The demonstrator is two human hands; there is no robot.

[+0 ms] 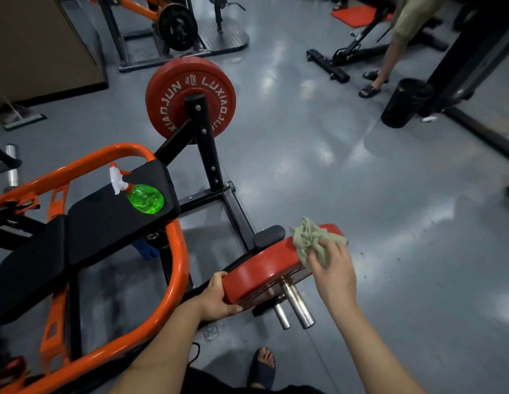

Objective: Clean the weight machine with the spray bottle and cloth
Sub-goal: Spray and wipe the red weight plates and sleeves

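1. right hand curls round the bunched cloth, holding it on the plate at its right rim.
2. left hand grips the plate's near-left edge.
3. the rim runs left from the cloth toward the left hand; open floor lies to the right, pegs just below.
4. bottle lies on its side on the bench, well left, nearer the left hand.

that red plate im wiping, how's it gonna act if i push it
The red plate looks thick and solid, so probably heavy and stiff. It sits on a round steel peg, so a push may spin or slide it; the left hand gripping its rim likely steadies it. Its glossy paint could feel slick under the cloth.
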